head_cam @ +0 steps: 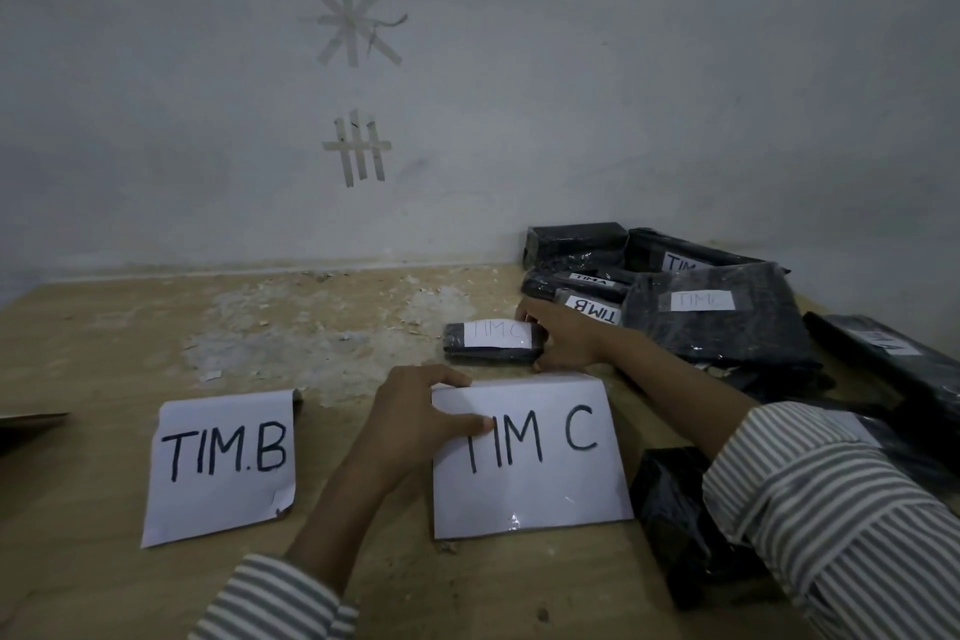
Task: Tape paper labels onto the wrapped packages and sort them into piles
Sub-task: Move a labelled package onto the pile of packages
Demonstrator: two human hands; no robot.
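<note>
"Small black plastic-wrapped package with a white paper label marked TIM C: where did it lie?"

"On the worn wooden table, just beyond the far edge of the large white paper sheet lettered TIM C, and just left of the heap of other black wrapped packages."

"Which hand had it?"

"The right hand. Its fingers curled over the far side of the package's right end and the thumb pressed the near side, so it clasped that end. The left hand gripped nothing. It lay spread on the sheet's upper left corner, pressing the paper flat."

"How did the package run?"

"Its long axis ran left to right, parallel with the sheet's far edge, and its body stretched leftward from the palm."

"What did the next move turn on?"

"I judged it to be a short draw straight toward the person, since the sheet lay directly on the near side of the package. The left hand covered only the sheet's left corner, so the middle and right were bare. The second white sheet, lettered TIM.B, lay well to the left. That was the wrong pile for this label."
</note>
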